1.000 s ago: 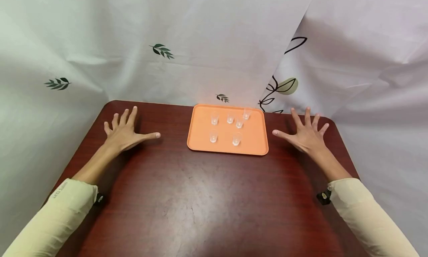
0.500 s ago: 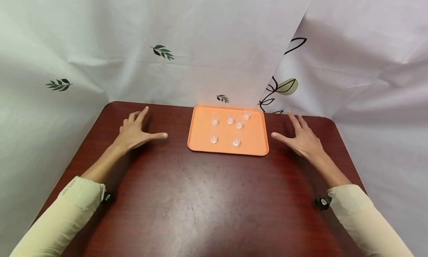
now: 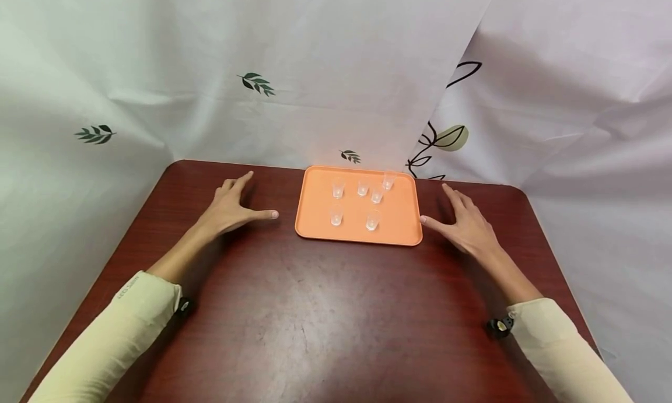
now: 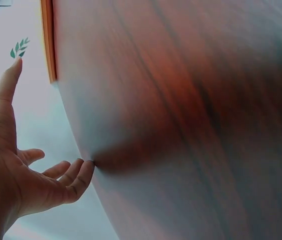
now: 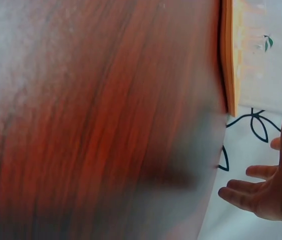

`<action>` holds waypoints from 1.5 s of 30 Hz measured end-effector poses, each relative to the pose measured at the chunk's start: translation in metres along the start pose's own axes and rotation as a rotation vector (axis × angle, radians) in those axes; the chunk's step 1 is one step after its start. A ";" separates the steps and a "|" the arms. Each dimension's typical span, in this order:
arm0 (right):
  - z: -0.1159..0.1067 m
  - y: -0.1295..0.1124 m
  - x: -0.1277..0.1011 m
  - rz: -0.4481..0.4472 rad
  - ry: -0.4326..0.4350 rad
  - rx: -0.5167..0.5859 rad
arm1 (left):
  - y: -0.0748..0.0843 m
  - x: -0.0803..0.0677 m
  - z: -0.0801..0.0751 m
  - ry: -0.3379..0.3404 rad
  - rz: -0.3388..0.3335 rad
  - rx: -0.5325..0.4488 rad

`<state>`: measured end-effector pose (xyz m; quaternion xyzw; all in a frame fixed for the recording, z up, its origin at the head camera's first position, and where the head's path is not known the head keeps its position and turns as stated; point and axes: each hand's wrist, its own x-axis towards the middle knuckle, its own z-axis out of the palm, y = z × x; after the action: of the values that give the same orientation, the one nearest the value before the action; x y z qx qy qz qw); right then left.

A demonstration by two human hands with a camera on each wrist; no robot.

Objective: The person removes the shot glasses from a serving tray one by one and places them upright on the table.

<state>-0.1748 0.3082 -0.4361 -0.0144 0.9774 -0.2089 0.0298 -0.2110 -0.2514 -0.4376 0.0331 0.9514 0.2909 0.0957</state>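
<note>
Sleeves (image 3: 105, 344) of pale yellow cloth are entering from the near edge of a dark red wooden table (image 3: 325, 321), one on each side, both forearms reaching forward over the tabletop. Farther in, the left hand (image 3: 231, 207) is lying with fingers straight and spread, thumb pointing toward an orange tray (image 3: 404, 231); it is gripping nothing and is sitting near the tray's left edge without touching it. Opposite, the right hand (image 3: 464, 225) is likewise lying flat and relaxed, empty, with its thumb tip just beside the tray's right edge. Between the two hands, toward the far side of the table, the tray is carrying six small clear cups (image 3: 336, 215), all standing upright. Beyond the table, a white curtain (image 3: 325, 53) printed with green leaves is hanging as backdrop.
</note>
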 end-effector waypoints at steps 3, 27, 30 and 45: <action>0.001 -0.003 0.000 -0.007 0.006 0.011 | 0.005 0.002 0.002 -0.006 0.010 -0.014; 0.022 -0.027 -0.007 -0.116 0.026 0.155 | 0.057 0.026 0.032 -0.050 0.108 -0.173; 0.025 -0.031 -0.005 -0.129 0.034 0.167 | 0.059 0.028 0.034 -0.081 0.102 -0.223; 0.034 -0.046 -0.002 -0.150 0.009 0.190 | 0.059 0.033 0.046 -0.208 0.036 -0.491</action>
<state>-0.1696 0.2530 -0.4479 -0.0838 0.9495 -0.3021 0.0107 -0.2334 -0.1735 -0.4474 0.0557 0.8364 0.5099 0.1931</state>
